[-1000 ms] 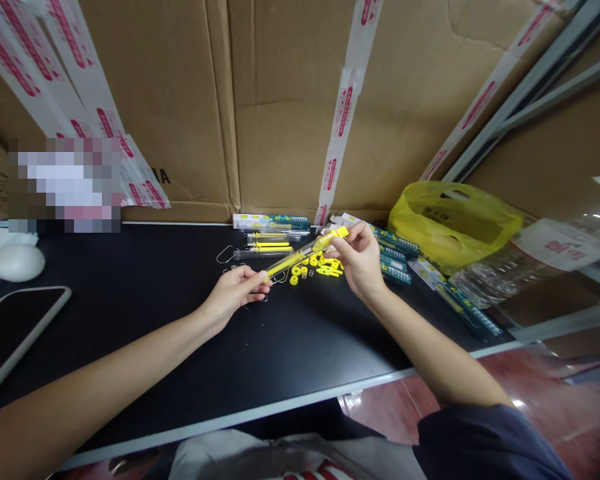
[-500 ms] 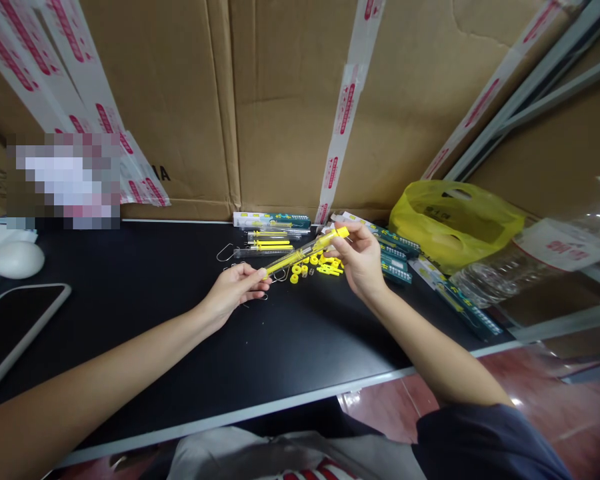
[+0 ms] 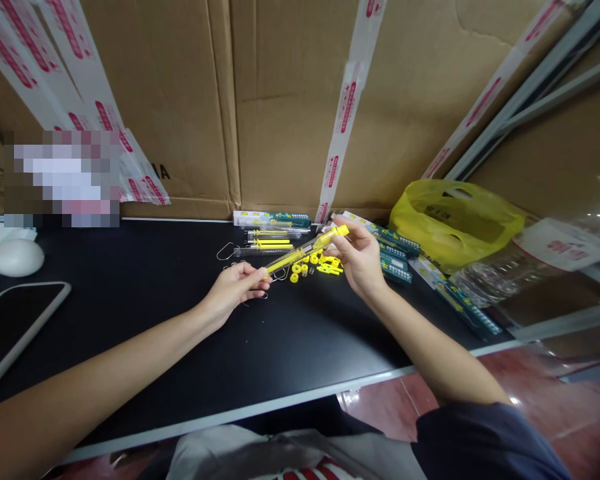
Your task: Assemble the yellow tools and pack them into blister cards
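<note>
A clear tube with yellow parts inside [image 3: 303, 251] is held slantwise above the black table, its right end higher. My left hand [image 3: 240, 287] pinches the lower left end between thumb and fingers. At the upper end, my right hand [image 3: 359, 257] grips it near a yellow cap [image 3: 341, 231]. Small yellow rings [image 3: 295, 273] and other yellow pieces [image 3: 331, 267] lie on the table just beyond the tube. Behind it are more clear tubes with yellow rods [image 3: 275, 244], and a bent wire hook [image 3: 225, 252] sticks out at their left.
Printed green boxes [image 3: 273, 219] lie along the back, with another green box [image 3: 460, 300] at the right. A yellow plastic bag [image 3: 430, 213] and a clear bottle [image 3: 510, 263] stand right. A phone [image 3: 20, 327] and a white rounded object [image 3: 17, 258] lie left. Cardboard [image 3: 285, 120] rises behind.
Almost nothing differs. Both hands keep hold of the tube in nearly the same place, and the view has shifted very slightly.
</note>
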The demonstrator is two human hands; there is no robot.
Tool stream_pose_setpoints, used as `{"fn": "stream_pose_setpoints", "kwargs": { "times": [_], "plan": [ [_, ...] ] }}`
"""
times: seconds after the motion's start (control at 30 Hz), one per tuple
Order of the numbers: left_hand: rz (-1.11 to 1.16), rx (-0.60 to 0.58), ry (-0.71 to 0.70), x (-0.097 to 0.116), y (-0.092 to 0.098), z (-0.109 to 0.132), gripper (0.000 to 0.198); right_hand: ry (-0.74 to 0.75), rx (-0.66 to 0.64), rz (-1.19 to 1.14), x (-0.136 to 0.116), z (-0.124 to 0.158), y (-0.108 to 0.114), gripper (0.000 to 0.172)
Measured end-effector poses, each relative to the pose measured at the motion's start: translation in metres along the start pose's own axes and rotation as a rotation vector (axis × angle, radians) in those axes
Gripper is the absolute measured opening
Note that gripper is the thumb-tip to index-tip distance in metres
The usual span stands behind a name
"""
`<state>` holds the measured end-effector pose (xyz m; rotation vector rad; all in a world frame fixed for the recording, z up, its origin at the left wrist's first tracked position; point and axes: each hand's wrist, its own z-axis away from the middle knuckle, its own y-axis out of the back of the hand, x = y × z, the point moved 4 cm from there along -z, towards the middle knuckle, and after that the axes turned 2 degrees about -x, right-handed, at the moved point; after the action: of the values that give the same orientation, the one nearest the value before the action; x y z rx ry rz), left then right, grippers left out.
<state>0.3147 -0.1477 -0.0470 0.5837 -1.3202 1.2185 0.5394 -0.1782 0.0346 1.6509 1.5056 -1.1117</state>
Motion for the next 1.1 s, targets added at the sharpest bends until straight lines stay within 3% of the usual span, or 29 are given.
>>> {"fn": "stream_pose_setpoints", "kwargs": {
  "times": [0.1,0.3,0.6,0.9,1.1],
  "plan": [
    [-0.003,0.002,0.001,0.0009,-0.0001,0.0007,0.031,-0.008,0.022,0.02,0.0015,0.0005,0.001,0.027],
    [-0.009,-0.002,0.009,0.0012,-0.0002,0.0013,0.03,-0.008,0.067,-0.013,0.0037,0.0004,0.0014,0.035],
    [-0.004,-0.011,-0.02,-0.0015,0.001,-0.0003,0.033,-0.015,0.039,-0.006,0.0018,-0.0002,0.0004,0.034],
    [-0.013,0.005,-0.026,0.0012,0.0003,0.0005,0.034,-0.033,0.103,-0.043,0.0088,0.0002,0.0021,0.036],
    [0.009,0.035,-0.028,0.0029,0.0005,0.0001,0.029,-0.057,-0.001,-0.032,0.006,-0.0003,-0.0004,0.032]
  ]
}}
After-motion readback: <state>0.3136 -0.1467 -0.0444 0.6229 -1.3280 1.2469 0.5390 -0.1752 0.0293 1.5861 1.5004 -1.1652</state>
